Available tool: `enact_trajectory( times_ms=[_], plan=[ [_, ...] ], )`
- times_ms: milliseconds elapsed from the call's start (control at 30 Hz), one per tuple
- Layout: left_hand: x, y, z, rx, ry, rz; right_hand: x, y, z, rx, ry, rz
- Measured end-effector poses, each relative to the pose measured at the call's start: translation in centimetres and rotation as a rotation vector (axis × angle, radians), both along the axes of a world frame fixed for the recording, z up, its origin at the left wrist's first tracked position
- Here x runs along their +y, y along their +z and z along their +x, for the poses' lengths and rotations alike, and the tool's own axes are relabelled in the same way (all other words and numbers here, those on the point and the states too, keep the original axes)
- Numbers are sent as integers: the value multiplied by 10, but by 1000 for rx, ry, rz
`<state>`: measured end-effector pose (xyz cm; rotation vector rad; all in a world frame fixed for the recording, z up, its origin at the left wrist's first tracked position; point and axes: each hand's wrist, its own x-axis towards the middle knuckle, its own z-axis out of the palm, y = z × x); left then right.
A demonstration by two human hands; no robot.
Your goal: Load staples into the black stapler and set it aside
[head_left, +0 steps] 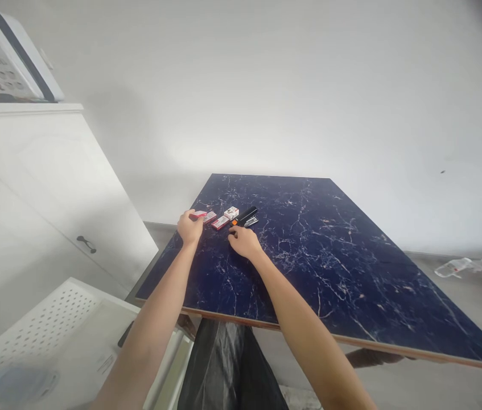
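Head view: one black stapler (247,214) on the blue table (309,239), long axis near-left to far-right. Left of it, four small boxes (221,222), the outermost pinched by the left hand (190,229); beside it, the right hand (244,242) half-curled, hold unclear.

Boxes (221,222) printed card; stapler (247,214) black plastic (metal part (251,221) shiny); tabletop (309,245) smooth, marble-patterned.
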<state>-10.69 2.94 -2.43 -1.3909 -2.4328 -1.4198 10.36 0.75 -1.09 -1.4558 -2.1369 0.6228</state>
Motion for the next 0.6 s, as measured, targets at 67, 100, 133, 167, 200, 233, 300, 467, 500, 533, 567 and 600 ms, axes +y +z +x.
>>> enact_trajectory(
  times_ms=[67, 100, 133, 167, 200, 233, 300, 467, 500, 533, 567, 600],
  plan=[
    [-1, -2, -3, 80, 11, -115, 1, -1, 0, 73, 33, -13],
    [-1, -2, -2, 119, 3, -159, 1, -2, -2, 124, 77, -29],
    [-1, -3, -1, 159, -13, -185, 1, -4, -3, 183, 138, -58],
    [-2, -3, 2, 198, -38, -196, 1, -6, -5, 246, 214, -103],
    [-2, -3, 4, 233, -65, -200, 1, -8, -8, 311, 288, -162],
    [-2, -2, 6, 263, -95, -206, 1, -11, -10, 381, 348, -230],
    [-2, -1, 8, 303, -146, -237, 1, -16, -14, 524, 397, -362],
    [-1, 0, 6, 319, -258, -272, 6, -22, -18, 911, 199, -584],
    [0, 0, 6, 311, -294, -260, 8, -22, -18, 985, 136, -608],
    [0, 0, 7, 301, -326, -246, 10, -23, -17, 1046, 82, -625],
    [0, 0, 9, 289, -350, -230, 12, -23, -17, 1087, 39, -636],
    [0, 0, 10, 278, -359, -213, 14, -23, -16, 1108, 12, -644]
  ],
)
